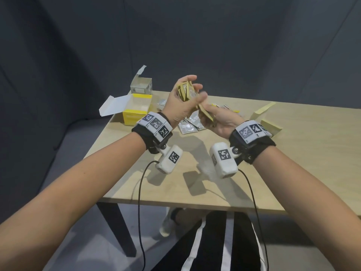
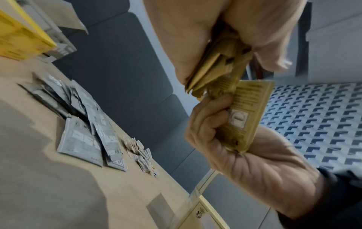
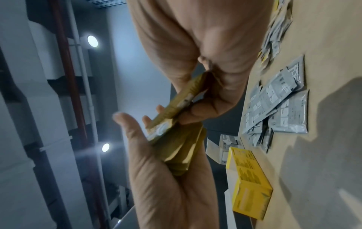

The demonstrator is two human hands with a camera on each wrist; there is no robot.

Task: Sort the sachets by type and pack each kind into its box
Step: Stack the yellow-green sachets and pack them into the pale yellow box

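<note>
Gathering the gold sachets [image 1: 186, 90] at mid-frame, we cup a fanned stack in our left hand [image 1: 178, 106], fingers curled around it, while our right hand [image 1: 216, 119] pinches another gold sachet [image 1: 206, 114] against it. Grey sachets [image 1: 190, 124] lie unsorted below our hands; the yellow box [image 1: 134, 112] at left looks empty, so packing seems barely begun.

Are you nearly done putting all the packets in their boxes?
Not yet. Done: the gold sachets look gathered. In hand: the left hand holds that stack, the right hand adds another. Left: grey sachets lie on the table; the yellow box stands open.
</note>
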